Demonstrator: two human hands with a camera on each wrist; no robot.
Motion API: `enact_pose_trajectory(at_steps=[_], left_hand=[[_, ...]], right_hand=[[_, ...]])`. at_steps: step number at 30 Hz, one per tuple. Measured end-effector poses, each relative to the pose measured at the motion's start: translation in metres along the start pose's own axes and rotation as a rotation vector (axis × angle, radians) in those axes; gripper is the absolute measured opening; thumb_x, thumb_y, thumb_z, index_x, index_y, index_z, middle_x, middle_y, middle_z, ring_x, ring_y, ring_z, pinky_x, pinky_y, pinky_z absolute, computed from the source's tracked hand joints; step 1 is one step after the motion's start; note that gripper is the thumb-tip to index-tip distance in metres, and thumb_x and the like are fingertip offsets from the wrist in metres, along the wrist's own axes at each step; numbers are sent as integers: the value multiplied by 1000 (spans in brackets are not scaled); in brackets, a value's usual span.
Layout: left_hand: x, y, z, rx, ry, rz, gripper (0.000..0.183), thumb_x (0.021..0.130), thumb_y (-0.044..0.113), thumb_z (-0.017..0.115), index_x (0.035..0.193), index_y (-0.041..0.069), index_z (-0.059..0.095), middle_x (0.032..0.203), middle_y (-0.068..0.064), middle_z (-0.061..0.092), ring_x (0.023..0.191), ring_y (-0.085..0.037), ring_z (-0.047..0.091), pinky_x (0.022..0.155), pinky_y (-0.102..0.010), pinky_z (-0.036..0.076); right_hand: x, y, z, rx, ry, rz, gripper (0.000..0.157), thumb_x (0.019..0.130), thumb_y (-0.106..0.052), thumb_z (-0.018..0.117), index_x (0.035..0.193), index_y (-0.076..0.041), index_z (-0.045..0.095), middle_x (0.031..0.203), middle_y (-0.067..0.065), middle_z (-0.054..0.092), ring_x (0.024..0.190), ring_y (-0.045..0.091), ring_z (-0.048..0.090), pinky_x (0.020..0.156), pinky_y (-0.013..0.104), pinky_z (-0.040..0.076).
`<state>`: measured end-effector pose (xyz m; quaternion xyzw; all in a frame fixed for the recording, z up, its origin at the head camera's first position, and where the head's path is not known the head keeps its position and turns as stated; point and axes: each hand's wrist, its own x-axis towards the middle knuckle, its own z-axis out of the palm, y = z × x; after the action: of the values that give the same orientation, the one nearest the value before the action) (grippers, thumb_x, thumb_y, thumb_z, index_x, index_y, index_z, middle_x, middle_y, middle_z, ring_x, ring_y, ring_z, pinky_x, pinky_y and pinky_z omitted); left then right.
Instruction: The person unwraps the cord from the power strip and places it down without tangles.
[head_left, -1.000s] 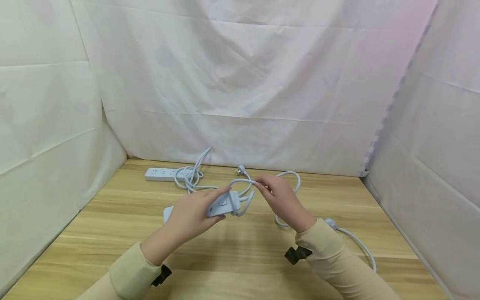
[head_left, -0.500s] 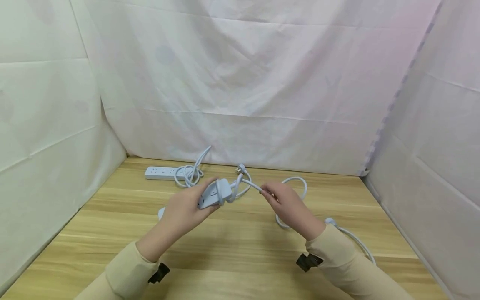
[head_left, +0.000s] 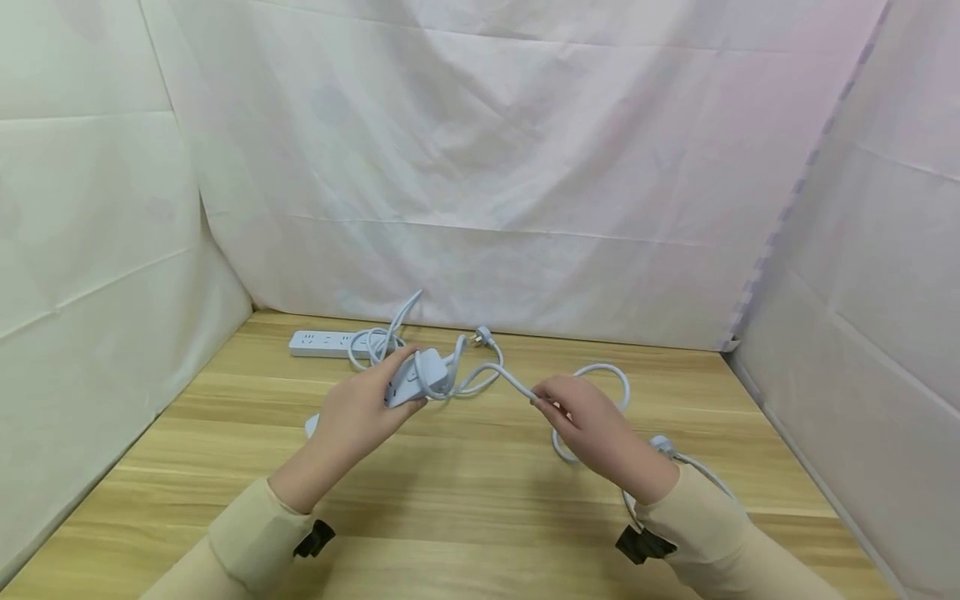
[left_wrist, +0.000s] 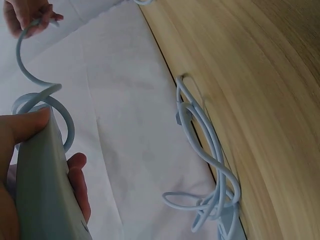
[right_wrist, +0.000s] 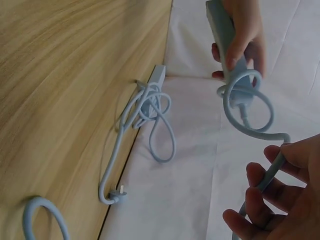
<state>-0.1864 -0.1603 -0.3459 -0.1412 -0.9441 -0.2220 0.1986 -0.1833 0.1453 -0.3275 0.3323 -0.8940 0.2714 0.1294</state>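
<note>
My left hand (head_left: 358,417) grips a white power strip (head_left: 417,377) near its cord end, thumb along one face and fingers underneath. The strip is raised over the table, and its cord (right_wrist: 272,112) loops around that end. Between thumb and fingertips, my right hand (head_left: 592,425) pinches the same cord a short way to the right. From there the cord runs back in a loose bend to the strip. In the left wrist view, the strip's long side (left_wrist: 45,185) fills the lower left under the thumb. My left palm hides the strip's middle.
A second power strip (head_left: 318,343) lies at the table's back left, its cord tangled over it and ending in a plug (head_left: 482,336). More cord (head_left: 627,392) curls behind my right hand, and another plug (head_left: 662,443) lies by the right sleeve. White cloth walls (head_left: 480,150) enclose the table.
My right hand has moved right and slightly toward me, drawing the cord out from the strip. My left hand has shifted left and tilted the strip; the loop around its end looks looser.
</note>
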Motion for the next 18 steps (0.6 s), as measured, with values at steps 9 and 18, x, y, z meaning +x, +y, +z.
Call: enact_pose_trajectory(at_steps=[9, 18], left_hand=[[0, -6, 3, 21, -39, -10, 72, 77, 36, 82, 141, 23, 51, 106, -12, 70, 72, -23, 64, 50, -35, 43], [-1, -6, 7, 39, -64, 30, 72, 76, 36, 82, 139, 26, 49, 94, -6, 70, 68, -19, 61, 50, -35, 44]], right_hand=[[-1, -9, -16, -28, 79, -18, 8, 100, -9, 56, 97, -10, 63, 77, -10, 50, 68, 8, 42, 61, 29, 40], [16, -5, -26, -30, 148, 30, 8, 99, -6, 54, 94, -6, 60, 82, -1, 57, 66, 12, 44, 62, 32, 40]])
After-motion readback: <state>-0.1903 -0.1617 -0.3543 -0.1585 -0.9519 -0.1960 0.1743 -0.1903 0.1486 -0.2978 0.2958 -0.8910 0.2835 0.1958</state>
